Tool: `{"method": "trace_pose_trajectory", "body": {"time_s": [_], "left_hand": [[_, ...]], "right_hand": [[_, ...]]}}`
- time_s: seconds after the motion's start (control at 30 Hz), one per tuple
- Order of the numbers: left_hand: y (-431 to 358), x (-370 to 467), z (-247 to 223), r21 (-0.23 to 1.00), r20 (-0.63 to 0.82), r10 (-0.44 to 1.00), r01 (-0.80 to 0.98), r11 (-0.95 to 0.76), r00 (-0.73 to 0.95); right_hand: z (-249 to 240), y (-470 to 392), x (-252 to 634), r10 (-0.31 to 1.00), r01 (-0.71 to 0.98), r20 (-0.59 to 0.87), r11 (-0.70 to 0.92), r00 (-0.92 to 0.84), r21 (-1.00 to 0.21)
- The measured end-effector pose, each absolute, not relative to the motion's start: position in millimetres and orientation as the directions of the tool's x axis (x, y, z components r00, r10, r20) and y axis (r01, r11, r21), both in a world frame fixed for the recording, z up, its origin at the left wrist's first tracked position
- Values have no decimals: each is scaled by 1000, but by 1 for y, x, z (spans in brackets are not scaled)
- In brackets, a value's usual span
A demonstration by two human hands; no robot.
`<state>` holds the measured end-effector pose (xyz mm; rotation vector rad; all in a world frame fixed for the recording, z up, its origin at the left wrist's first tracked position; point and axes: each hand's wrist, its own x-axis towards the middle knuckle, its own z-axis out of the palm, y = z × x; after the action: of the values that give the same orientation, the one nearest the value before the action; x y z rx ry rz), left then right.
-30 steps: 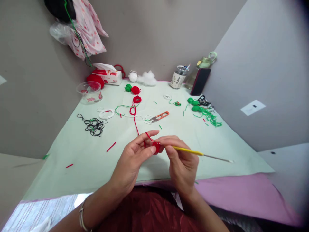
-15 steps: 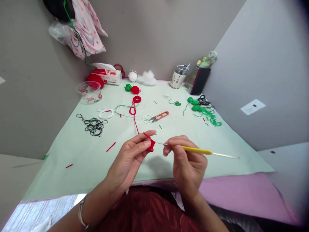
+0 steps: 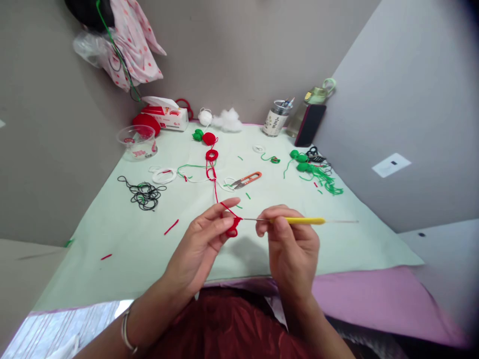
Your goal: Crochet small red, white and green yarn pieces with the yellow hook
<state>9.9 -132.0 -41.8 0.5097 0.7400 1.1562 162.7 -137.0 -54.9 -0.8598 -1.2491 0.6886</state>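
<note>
A small red crochet piece (image 3: 232, 228) is pinched between the thumb and fingers of my left hand (image 3: 204, 234). Over its raised index finger runs red yarn (image 3: 216, 192), which trails back across the table to a looped red coil (image 3: 211, 155). My right hand (image 3: 292, 244) grips a yellow-handled crochet hook (image 3: 305, 221), held nearly level. The hook's thin tip reaches the top edge of the red piece, where a stitch loop meets it. Exactly how the yarn lies around the tip is too small to tell.
Orange thread snips (image 3: 247, 180) lie beyond my hands. Tangled black cord (image 3: 145, 194) and a white yarn coil (image 3: 163, 175) are at left. Green yarn pieces (image 3: 318, 174) lie at right. A plastic tub (image 3: 136, 144), tissue box (image 3: 168, 117), pen cup (image 3: 276, 119) and phone (image 3: 310, 125) stand behind.
The hook has swung from slanting down rightward to nearly level. My right hand shifted slightly, and the red yarn beyond my left hand has moved a little to the right.
</note>
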Motion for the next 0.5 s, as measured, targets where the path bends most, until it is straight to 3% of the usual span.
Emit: {"method": "trace_pose_trajectory", "body": {"time_s": [0.1,0.2,0.27,0.4,0.5], "left_hand": [[-138,16,-44,821,-135,987,-548,160,87],[-141,20,-44,799,-169,976,-560,217,138],[-140,19,-42,748,-216,947,-583,318,239],[-134,9,-35,696,-219,901,-588,413,374],[-133,6,-34,700,-222,906,-588,405,360]], "right_hand": [[-58,-139,158,789,184,607,586,95,-789],[-65,-140,153,658,377,752,689,30,-619],[-65,-139,154,690,281,718,675,86,-682],[-56,-137,162,884,-120,459,467,83,-876],[-54,-140,167,892,-132,449,452,48,-882]]}}
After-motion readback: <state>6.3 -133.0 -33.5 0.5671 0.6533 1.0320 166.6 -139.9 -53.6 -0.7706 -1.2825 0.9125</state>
